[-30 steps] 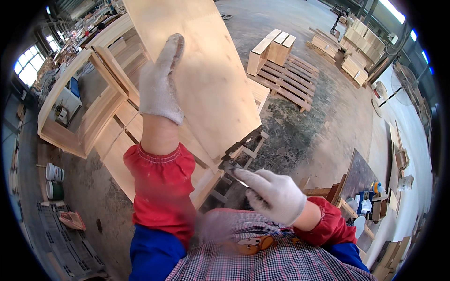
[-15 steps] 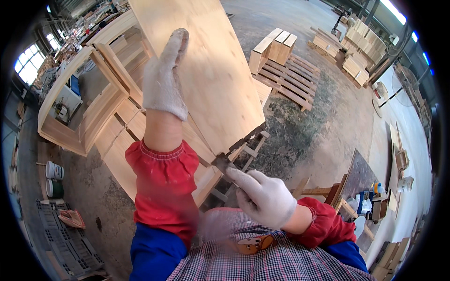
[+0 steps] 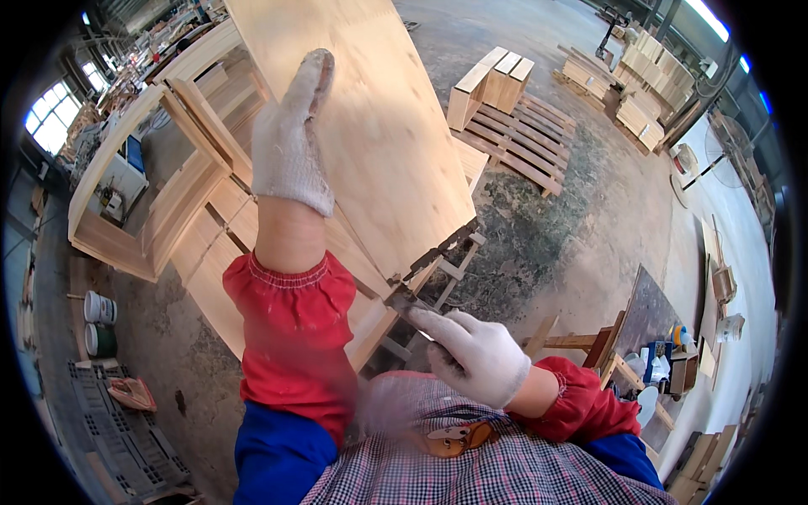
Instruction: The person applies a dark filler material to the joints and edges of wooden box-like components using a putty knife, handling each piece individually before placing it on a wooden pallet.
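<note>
A large pale wooden panel (image 3: pixel 379 126), apparently one side of a box-like piece, lies tilted in front of me. Its near edge is dark and ragged. My left hand (image 3: pixel 293 139), in a white glove with a dirty palm side, rests along the panel's left part with its fingers stretched out. In my right hand (image 3: pixel 480 358), also gloved, is a putty knife (image 3: pixel 406 301), the index finger extended along it. Its dark blade touches or nearly touches the panel's near corner. The handle is mostly hidden inside the fist.
Curved wooden frames (image 3: pixel 114 189) stand at the left. Beyond the panel, a slatted pallet (image 3: pixel 518 143) bears a wooden box (image 3: pixel 492 80). Lumber stacks (image 3: pixel 644 93) lie far right. A dark board (image 3: pixel 644 311) with bottles and supplies is at the right, and buckets (image 3: pixel 99 309) stand lower left.
My right hand and the putty knife have shifted very slightly down and to the right. The left hand has slid a little to the left on the panel.
</note>
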A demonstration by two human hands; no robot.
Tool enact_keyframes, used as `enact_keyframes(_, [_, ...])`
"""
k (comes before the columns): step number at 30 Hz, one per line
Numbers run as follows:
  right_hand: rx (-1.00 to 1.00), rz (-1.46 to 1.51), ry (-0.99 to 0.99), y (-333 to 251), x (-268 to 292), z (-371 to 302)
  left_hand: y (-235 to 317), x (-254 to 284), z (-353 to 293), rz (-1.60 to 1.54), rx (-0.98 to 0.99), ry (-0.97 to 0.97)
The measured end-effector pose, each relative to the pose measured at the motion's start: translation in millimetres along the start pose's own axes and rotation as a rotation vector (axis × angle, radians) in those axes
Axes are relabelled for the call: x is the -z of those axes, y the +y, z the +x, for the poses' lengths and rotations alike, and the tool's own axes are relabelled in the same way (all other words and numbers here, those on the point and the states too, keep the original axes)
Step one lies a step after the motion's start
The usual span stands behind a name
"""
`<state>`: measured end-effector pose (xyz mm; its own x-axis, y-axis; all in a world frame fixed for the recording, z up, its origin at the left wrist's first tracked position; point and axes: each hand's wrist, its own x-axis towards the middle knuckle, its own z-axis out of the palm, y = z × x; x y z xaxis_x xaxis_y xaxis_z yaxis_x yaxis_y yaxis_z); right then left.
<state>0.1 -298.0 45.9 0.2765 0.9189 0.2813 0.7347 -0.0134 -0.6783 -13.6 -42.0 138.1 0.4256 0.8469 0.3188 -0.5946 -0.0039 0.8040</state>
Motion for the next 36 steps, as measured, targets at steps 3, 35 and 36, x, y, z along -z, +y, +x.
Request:
enact_keyframes(3, [-0.001, 0.006, 0.044, 4.5, -1.2, -1.5, 0.3, -0.3, 0.3, -0.013, 0.009, 0.008])
enact_keyframes(35, [0.235, -0.347, -0.311, 9.8, 61.5, 29.6, -2.4, 1.5, 0.7, 0.016, 0.008, -0.015])
enact_keyframes(36, [0.237, -0.397, -0.340, 7.8, 67.3, 32.6, -2.1, 1.6, 0.7, -0.014, 0.031, -0.010])
